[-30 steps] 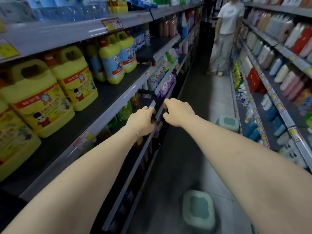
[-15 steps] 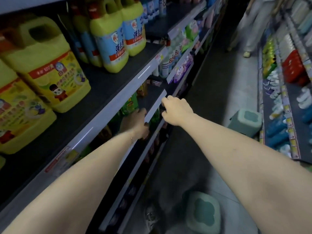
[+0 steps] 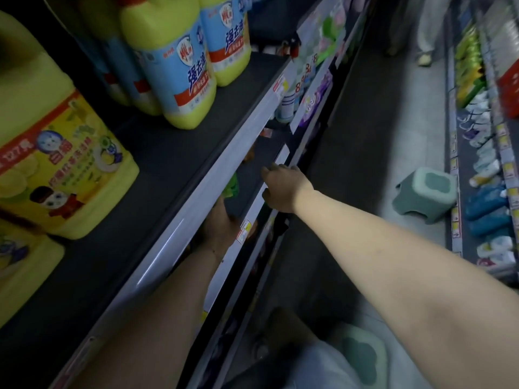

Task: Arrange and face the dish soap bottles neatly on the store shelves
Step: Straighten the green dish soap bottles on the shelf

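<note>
Large yellow dish soap jugs (image 3: 56, 169) and yellow bottles with blue labels (image 3: 179, 68) stand on the upper dark shelf (image 3: 179, 153) at the left. My left hand (image 3: 220, 227) reaches under that shelf into the dim lower shelf, just below a green bottle (image 3: 231, 186). Shadow hides its fingers, so I cannot tell whether it holds anything. My right hand (image 3: 283, 189) is on the lower shelf's white front edge (image 3: 254, 204), fingers over the top and thumb in front.
Further bottles and purple packs (image 3: 311, 99) fill the shelves farther along. A green stool (image 3: 427, 192) stands in the aisle, another (image 3: 362, 357) by my knee. A person's legs (image 3: 424, 37) are at the aisle's far end. Shelves of bottles (image 3: 486, 203) line the right.
My view has dropped lower and closer to the shelves. My left hand has gone deeper under the upper shelf. My right hand stays on the lower shelf's edge.
</note>
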A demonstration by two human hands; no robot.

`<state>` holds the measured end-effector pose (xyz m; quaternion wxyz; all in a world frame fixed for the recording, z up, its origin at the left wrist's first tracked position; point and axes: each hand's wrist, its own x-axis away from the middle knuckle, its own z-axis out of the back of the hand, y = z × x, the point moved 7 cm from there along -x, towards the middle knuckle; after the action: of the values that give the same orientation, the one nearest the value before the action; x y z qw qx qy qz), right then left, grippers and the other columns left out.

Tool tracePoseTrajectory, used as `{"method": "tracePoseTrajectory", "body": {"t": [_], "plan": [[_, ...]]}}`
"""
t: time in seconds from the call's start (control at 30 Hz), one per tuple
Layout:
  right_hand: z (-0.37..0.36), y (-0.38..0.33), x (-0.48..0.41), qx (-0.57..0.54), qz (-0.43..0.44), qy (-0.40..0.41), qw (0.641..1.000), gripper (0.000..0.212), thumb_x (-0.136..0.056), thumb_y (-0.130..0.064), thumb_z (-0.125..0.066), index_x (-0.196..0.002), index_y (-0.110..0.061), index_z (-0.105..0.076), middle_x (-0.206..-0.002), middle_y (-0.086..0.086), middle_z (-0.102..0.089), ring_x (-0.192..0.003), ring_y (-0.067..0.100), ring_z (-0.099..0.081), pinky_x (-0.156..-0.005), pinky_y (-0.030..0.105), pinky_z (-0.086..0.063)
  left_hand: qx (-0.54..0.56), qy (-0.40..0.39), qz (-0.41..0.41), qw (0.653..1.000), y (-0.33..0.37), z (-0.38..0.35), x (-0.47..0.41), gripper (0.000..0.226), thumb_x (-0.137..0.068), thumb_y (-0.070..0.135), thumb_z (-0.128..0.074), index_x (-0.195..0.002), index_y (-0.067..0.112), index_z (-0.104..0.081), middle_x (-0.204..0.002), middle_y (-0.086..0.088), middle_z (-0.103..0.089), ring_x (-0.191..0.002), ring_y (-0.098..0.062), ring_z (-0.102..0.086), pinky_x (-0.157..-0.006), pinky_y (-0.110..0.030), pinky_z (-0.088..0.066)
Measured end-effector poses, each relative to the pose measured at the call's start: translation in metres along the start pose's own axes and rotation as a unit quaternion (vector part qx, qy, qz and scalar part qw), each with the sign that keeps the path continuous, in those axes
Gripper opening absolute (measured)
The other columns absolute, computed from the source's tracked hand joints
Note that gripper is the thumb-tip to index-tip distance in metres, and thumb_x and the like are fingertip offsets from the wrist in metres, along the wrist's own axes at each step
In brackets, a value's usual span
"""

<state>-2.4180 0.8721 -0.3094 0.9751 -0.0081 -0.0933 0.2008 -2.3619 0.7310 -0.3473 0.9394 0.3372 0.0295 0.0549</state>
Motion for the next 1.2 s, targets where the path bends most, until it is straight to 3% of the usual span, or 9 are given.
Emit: {"method": "tracePoseTrajectory", "body": {"t": [0.1, 0.27, 0.47, 0.57, 0.7, 0.83, 0.97, 1.07, 1.2], "plan": [[-0.003, -0.004, -0.019, -0.018, 0.022, 0.014, 1.0, 0.049, -0.092, -0.022, -0.048, -0.138, -0.009, -0.037, -0.131, 0.015, -0.046, -0.119, 0.034, -0.048, -0.097, 0.043, -0.036, 0.046, -0.004, 0.007, 0.999, -0.013, -0.009, -0.012, 0.06, -0.084, -0.002, -0.054, -0.141, -0.001, -0.039, -0.145, -0.019, -0.043, -0.137, -0.034, -0.036, -0.115, -0.046, -0.028], [-0.014, -0.01, -0.056, -0.008, 0.071, -0.024, 0.997, 0.056, -0.093, -0.019, -0.045, -0.146, -0.012, -0.029, -0.145, 0.012, -0.037, -0.129, 0.032, -0.039, -0.109, 0.046, -0.029, -0.024, 0.007, 0.007, 1.0, -0.018, -0.015, -0.022, 0.066, -0.091, 0.004, -0.055, -0.149, 0.003, -0.024, -0.154, -0.014, -0.03, -0.143, -0.029, -0.026, -0.11, -0.019, -0.014], [-0.033, -0.01, -0.095, 0.035, 0.151, -0.071, 0.985, 0.052, -0.095, -0.023, -0.042, -0.145, -0.014, -0.034, -0.151, 0.009, -0.034, -0.132, 0.027, -0.038, -0.111, 0.044, -0.026, -0.092, 0.03, 0.023, 0.995, -0.034, -0.029, -0.035, 0.063, -0.087, 0.006, -0.061, -0.145, 0.002, -0.037, -0.148, -0.015, -0.041, -0.138, -0.031, -0.038, -0.111, -0.025, -0.017], [-0.029, -0.01, -0.102, 0.05, 0.206, -0.068, 0.975, 0.042, -0.096, -0.022, -0.045, -0.134, -0.005, -0.049, -0.139, 0.012, -0.049, -0.123, 0.03, -0.046, -0.106, 0.042, -0.03, -0.156, 0.07, 0.026, 0.985, -0.036, -0.035, -0.046, 0.058, -0.073, 0.0, -0.073, -0.128, -0.004, -0.057, -0.124, -0.023, -0.061, -0.115, -0.038, -0.06, -0.104, -0.038, -0.033], [-0.022, -0.016, -0.116, 0.03, 0.318, 0.054, 0.946, 0.02, -0.071, -0.006, -0.075, -0.086, 0.007, -0.07, -0.084, 0.02, -0.069, -0.085, 0.035, -0.066, -0.086, 0.046, -0.052, -0.23, 0.087, 0.026, 0.969, -0.039, -0.041, -0.056, 0.06, -0.072, 0.011, -0.075, -0.128, 0.0, -0.058, -0.124, -0.022, -0.062, -0.115, -0.039, -0.059, -0.108, -0.041, -0.024], [-0.049, -0.017, -0.134, 0.048, 0.354, 0.067, 0.932, 0.025, -0.078, -0.019, -0.061, -0.088, 0.001, -0.072, -0.085, 0.018, -0.07, -0.086, 0.035, -0.065, -0.085, 0.044, -0.053, -0.302, 0.094, -0.008, 0.949, -0.041, -0.05, -0.064, 0.056, -0.077, 0.029, -0.069, -0.128, 0.008, -0.06, -0.128, -0.018, -0.061, -0.12, -0.035, -0.057, -0.115, -0.034, -0.024], [-0.097, -0.019, -0.155, 0.054, 0.391, 0.103, 0.913, 0.051, -0.081, -0.038, -0.039, -0.108, -0.006, -0.068, -0.1, 0.014, -0.066, -0.092, 0.034, -0.062, -0.084, 0.044, -0.051, -0.292, 0.102, -0.006, 0.951, -0.061, -0.067, -0.077, 0.045, -0.084, 0.036, -0.055, -0.122, 0.014, -0.062, -0.116, -0.011, -0.065, -0.106, -0.03, -0.063, -0.089, -0.043, -0.054], [-0.107, -0.02, -0.155, -0.019, 0.431, 0.195, 0.881, 0.04, -0.077, -0.035, -0.044, -0.1, -0.011, -0.067, -0.084, 0.008, -0.064, -0.073, 0.03, -0.063, -0.066, 0.036, -0.053, -0.294, 0.136, -0.024, 0.946, -0.073, -0.082, -0.082, 0.033, -0.083, 0.036, -0.049, -0.105, 0.017, -0.064, -0.092, -0.004, -0.064, -0.082, -0.027, -0.064, -0.066, -0.036, -0.055], [-0.113, -0.019, -0.149, -0.075, 0.461, 0.314, 0.827, 0.025, -0.082, -0.031, -0.049, -0.096, -0.014, -0.06, -0.075, 0.005, -0.061, -0.064, 0.028, -0.06, -0.053, 0.03, -0.047, -0.317, 0.17, -0.054, 0.932, -0.085, -0.096, -0.086, 0.025, -0.078, 0.043, -0.046, -0.092, 0.024, -0.056, -0.076, 0.005, -0.058, -0.065, -0.019, -0.061, -0.052, -0.028, -0.048]]}}
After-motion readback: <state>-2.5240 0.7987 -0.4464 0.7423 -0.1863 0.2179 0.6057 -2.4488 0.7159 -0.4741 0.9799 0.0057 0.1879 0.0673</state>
